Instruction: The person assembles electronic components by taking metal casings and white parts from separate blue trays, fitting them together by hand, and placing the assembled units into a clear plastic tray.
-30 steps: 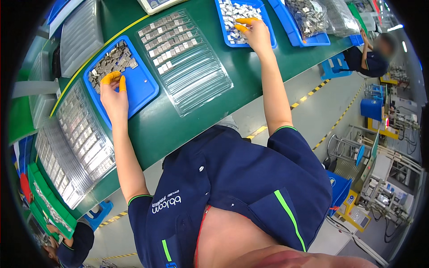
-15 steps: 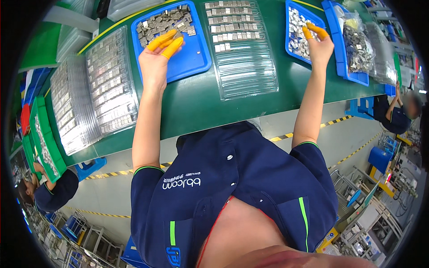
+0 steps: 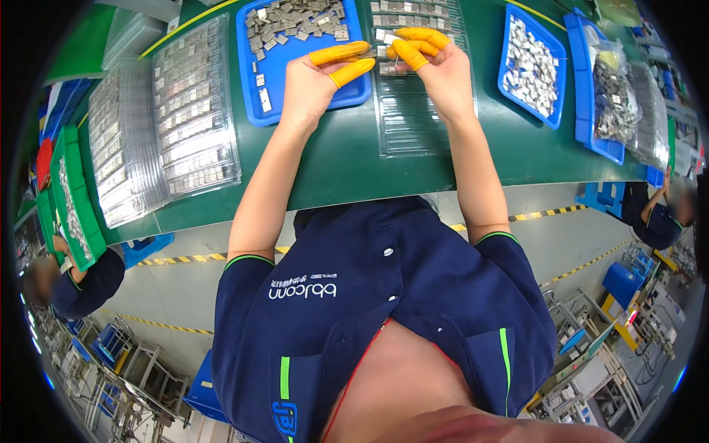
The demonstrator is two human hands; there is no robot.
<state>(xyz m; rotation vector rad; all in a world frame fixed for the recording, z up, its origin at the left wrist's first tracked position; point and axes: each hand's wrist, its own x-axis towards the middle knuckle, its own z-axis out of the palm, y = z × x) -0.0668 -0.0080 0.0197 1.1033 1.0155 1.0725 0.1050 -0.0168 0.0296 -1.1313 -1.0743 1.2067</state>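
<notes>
My left hand (image 3: 321, 80), with yellow finger cots on its fingers, pinches a small flat grey metal piece (image 3: 377, 52) at its fingertips. Facing it, my right hand (image 3: 441, 72), in matching cots, is closed on a small silvery part (image 3: 394, 61), mostly hidden by the fingers. The fingertips nearly meet over a clear plastic tray (image 3: 413, 133), whose far rows hold metal pieces. Left of it, the blue tray (image 3: 284, 85) contains a heap of grey metal pieces (image 3: 295, 18), a few lying apart. On the right, another blue tray (image 3: 506, 88) holds small silvery-white parts (image 3: 530, 66).
Filled clear trays (image 3: 193, 111) are stacked at the left of the green table (image 3: 347, 173). A blue bin (image 3: 587, 125) with bagged parts (image 3: 613, 103) stands far right. A green bin (image 3: 81, 199) is at the left end. Co-workers sit on either side.
My hands have come together over the clear tray, the right moving left from the right blue tray and the left moving right from the metal pieces. The view has shifted slightly.
</notes>
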